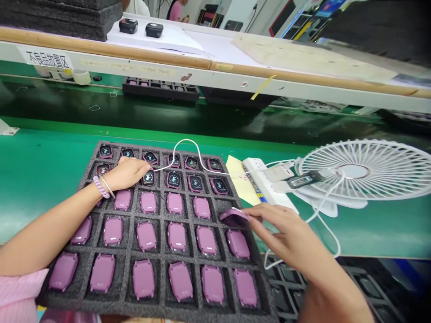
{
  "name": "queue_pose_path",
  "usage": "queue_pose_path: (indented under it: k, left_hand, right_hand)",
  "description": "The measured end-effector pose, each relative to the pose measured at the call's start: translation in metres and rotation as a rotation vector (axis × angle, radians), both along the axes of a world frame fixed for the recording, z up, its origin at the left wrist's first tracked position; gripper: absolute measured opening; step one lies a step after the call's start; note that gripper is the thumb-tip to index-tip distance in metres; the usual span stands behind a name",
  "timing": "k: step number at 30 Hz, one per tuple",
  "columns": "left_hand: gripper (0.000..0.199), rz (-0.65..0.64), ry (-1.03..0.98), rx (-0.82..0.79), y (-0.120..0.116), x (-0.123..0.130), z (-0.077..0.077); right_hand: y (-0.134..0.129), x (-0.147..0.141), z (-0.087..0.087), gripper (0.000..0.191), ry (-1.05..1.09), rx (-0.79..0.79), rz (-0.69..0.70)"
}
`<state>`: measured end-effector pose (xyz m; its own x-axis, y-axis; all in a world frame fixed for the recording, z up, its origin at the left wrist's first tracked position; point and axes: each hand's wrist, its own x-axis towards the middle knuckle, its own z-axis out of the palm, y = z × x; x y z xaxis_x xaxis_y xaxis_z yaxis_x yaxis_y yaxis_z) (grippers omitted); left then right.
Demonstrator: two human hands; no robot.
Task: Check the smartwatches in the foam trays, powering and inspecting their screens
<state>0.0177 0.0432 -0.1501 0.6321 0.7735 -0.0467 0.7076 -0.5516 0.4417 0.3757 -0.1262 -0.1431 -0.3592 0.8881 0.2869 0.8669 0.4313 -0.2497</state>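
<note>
A dark foam tray (pixel 128 264) holds rows of purple watch bodies. The two far rows lie screen up with lit displays; the nearer rows lie back side up. My left hand (pixel 129 174) rests over the second row at the left, fingers closed at a lit watch (pixel 148 177), by the end of a white cable (pixel 186 140). At the right edge of the third row, my right hand (pixel 279 224) pinches a purple watch (pixel 235 217) between thumb and finger, tilted above its compartment.
Right of the tray are a yellow paper (pixel 240 179), a white power strip (pixel 269 188) with plugs and a white fan (pixel 367 170). Beyond runs a dark green belt (pixel 141 116) under a shelf (pixel 161 60). Another tray (pixel 292 287) sits low right. A person in pink (pixel 175 11) is far back.
</note>
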Motion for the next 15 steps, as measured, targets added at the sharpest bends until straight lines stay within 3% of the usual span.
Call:
queue_pose_path:
  k: [7,12,15]
  left_hand:
    - [0.046,-0.003,0.067,-0.029,0.000,0.003,0.005]
    - [0.048,0.008,0.134,-0.055,0.016,0.002,0.011]
    - [0.047,0.023,0.127,-0.035,0.035,-0.002,0.013]
  right_hand:
    - [0.023,0.000,-0.028,0.024,-0.023,-0.049,-0.107]
    - [0.047,0.003,-0.020,0.021,0.021,-0.227,-0.059]
    - [0.073,0.001,-0.017,0.022,0.008,-0.229,-0.050]
